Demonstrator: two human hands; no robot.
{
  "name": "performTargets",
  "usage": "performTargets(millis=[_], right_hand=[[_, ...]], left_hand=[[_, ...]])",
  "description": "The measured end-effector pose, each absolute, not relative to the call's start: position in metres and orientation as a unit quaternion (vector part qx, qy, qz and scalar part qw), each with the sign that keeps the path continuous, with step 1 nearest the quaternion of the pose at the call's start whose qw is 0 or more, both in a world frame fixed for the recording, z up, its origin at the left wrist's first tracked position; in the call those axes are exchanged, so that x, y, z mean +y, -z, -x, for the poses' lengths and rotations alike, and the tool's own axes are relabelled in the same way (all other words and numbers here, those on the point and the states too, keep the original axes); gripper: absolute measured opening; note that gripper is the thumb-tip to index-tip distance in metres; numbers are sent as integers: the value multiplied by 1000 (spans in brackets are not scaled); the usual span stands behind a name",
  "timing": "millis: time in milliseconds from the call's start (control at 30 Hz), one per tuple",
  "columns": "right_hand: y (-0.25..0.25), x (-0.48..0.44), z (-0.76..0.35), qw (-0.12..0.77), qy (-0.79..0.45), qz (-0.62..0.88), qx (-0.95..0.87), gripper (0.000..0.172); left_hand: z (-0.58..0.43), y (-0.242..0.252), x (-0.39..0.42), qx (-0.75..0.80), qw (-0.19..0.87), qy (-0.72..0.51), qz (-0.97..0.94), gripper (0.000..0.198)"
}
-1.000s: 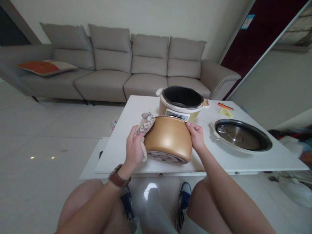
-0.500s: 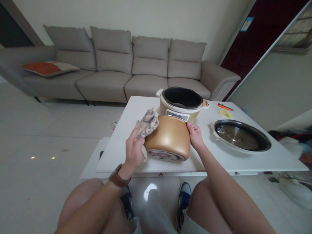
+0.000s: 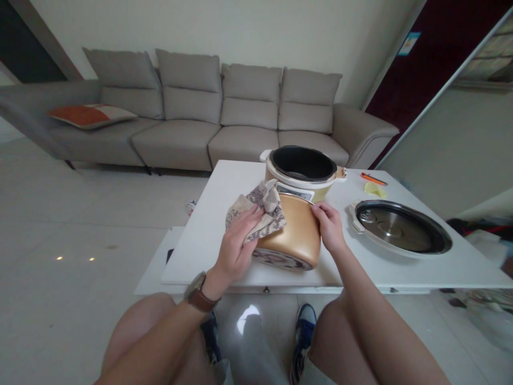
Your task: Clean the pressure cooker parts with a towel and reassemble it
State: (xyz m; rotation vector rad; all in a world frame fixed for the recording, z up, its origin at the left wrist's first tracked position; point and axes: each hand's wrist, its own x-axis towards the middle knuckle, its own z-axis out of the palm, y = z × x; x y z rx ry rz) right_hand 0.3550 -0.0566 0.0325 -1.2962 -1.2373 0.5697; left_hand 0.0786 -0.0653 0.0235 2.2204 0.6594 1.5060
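Observation:
A gold inner pot [image 3: 298, 230] is tilted over the white table, its dark patterned base turned toward me. My right hand [image 3: 329, 223] grips its rim on the right, thumb along the edge. On the pot's left side, my left hand [image 3: 239, 246] presses a beige and grey patterned cloth [image 3: 266, 211] against the outer wall, fingers over the fabric. Just behind the pot stands the cooker body [image 3: 324, 192], white-rimmed with a black inside. The cooker lid [image 3: 401, 227] lies to the right with its metal underside facing up.
The white table [image 3: 200, 246] also holds an orange utility knife [image 3: 373, 179] and a crumpled yellow piece [image 3: 374, 189] at its far right. Beyond it stands a grey sofa [image 3: 240, 141] with an orange and white cushion [image 3: 90, 116]. My knees are close to the table's front edge.
My left hand has moved right with the cloth, from the pot's left edge onto its outer wall, and the cloth is more spread. My right hand keeps its hold on the rim.

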Motion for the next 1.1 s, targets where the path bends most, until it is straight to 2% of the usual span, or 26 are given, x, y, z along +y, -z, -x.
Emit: performTargets(millis=[133, 267, 533, 767, 900, 1100], right_hand=[[-26, -54, -352, 599, -269, 565, -500, 47], [-20, -51, -355, 604, -304, 562, -477, 53], [-24, -53, -355, 603, -303, 566, -474, 56], [-21, -53, -356, 602, -296, 573, -470, 55], [-19, -53, -359, 607, -289, 574, -468, 56], [-8, -49, -359, 608, -293, 566, -472, 57]], left_hand=[[-80, -24, -67, 241, 194, -537, -784, 50], [-81, -25, -69, 257, 220, -535, -774, 49], [-89, -17, -73, 328, 302, -568, -692, 45], [-94, -13, -56, 467, 376, -607, -522, 23], [-92, -6, -50, 488, 406, -628, -451, 21], [-87, -20, -66, 491, 335, -615, -519, 24]])
